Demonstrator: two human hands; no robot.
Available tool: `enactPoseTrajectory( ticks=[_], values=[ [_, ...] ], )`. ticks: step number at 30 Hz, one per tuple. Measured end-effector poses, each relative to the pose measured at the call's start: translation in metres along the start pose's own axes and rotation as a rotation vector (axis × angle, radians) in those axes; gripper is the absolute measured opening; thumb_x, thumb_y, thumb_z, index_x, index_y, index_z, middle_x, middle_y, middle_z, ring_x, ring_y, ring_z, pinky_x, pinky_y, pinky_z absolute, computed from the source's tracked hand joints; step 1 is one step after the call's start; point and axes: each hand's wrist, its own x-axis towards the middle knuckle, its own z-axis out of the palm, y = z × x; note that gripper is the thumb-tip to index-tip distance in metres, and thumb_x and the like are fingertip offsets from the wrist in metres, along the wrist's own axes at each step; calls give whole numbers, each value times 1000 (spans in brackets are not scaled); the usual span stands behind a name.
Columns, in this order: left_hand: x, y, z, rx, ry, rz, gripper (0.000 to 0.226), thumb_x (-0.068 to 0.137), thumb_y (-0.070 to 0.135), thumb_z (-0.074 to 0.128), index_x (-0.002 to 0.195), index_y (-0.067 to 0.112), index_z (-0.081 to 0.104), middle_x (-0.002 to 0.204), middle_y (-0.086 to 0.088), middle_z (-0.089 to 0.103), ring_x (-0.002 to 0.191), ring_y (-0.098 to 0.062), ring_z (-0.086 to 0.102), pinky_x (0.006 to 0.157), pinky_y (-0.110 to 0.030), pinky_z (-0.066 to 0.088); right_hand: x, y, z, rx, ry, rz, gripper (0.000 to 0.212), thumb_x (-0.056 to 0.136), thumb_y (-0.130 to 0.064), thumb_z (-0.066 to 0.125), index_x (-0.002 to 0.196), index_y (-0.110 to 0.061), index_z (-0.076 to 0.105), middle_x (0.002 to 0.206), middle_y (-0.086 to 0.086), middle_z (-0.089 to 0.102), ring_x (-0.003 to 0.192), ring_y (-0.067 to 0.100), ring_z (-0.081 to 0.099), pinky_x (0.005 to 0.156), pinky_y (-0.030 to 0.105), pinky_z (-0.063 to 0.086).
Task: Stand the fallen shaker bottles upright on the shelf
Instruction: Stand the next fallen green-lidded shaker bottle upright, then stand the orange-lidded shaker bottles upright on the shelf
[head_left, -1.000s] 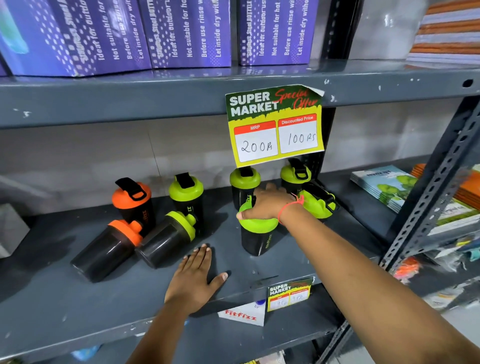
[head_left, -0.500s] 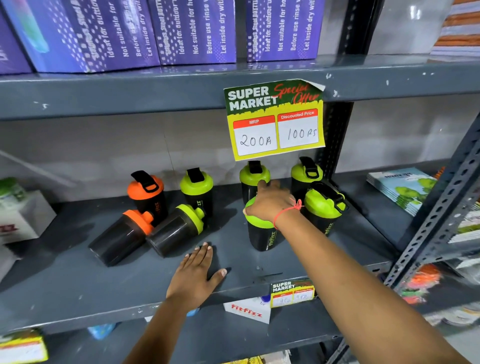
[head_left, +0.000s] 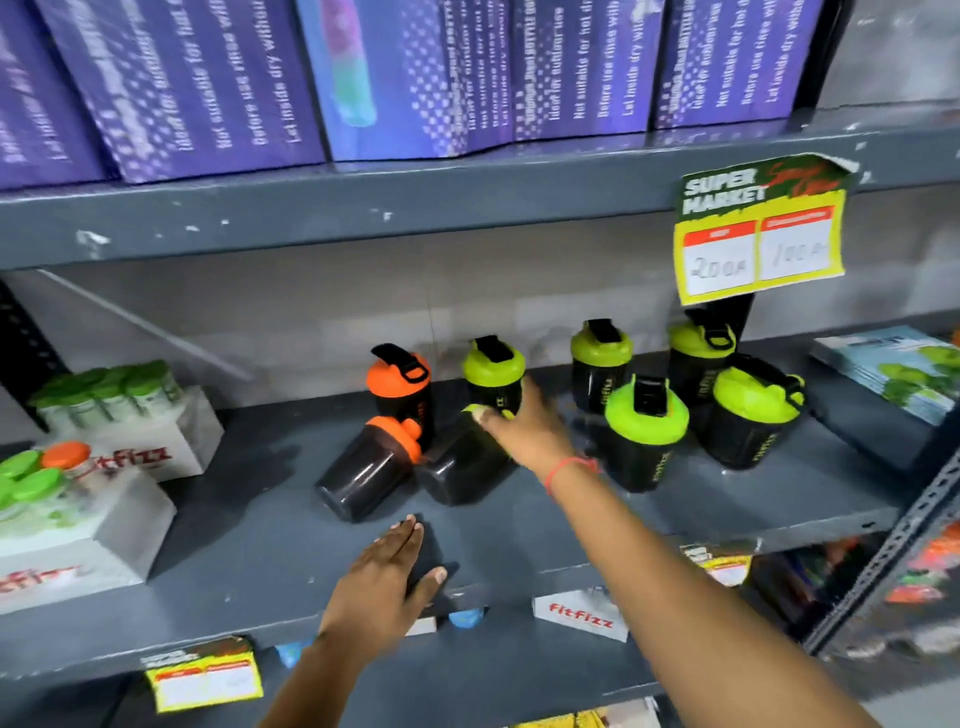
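Two black shaker bottles lie on their sides on the grey shelf (head_left: 727, 514): an orange-lidded one (head_left: 363, 470) and, right beside it, a green-lidded one (head_left: 460, 470). My right hand (head_left: 522, 428) reaches across and its fingers wrap over the lid end of the fallen green-lidded bottle, hiding most of the lid. My left hand (head_left: 384, 577) rests flat, palm down, near the shelf's front edge, just in front of the fallen bottles. Behind them an orange-lidded bottle (head_left: 400, 384) and a green-lidded bottle (head_left: 493, 371) stand upright. Several more green-lidded bottles (head_left: 644, 431) stand to the right.
White Fitfizz boxes (head_left: 130, 436) holding small green-capped bottles sit at the left of the shelf. A yellow price sign (head_left: 758, 234) hangs from the upper shelf edge. Booklets (head_left: 893, 364) lie at the far right. Purple boxes (head_left: 208, 88) fill the shelf above.
My right hand has left the upright green-lidded bottle at the front and moved left onto the fallen green-lidded bottle. The view has swung left. My left hand stays flat on the shelf.
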Motion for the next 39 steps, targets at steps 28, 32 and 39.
enactPoseTrajectory(
  ticks=[28,32,39],
  values=[
    [19,-16,12,67,-51,180,76,90,59,21,145,16,-7,158,-2,-9,144,-15,-10,114,-26,-10,-33,60,73,250,540,-166,114,60,-16,81,138,-48,5,139,5,25,133,28,32,105,28,28],
    [17,-16,12,57,-66,178,76,90,60,21,145,16,-7,158,-2,-9,144,-15,-10,113,-26,-11,-54,56,59,182,565,-150,102,67,-41,73,144,-32,8,149,6,21,137,20,17,111,35,22],
    [16,-12,8,56,-68,174,75,91,57,25,145,14,-5,158,-4,-7,145,-16,-8,114,-27,-10,-20,-6,-51,-427,103,-468,64,73,12,40,129,-18,50,139,9,47,129,27,42,109,36,34]
  ],
)
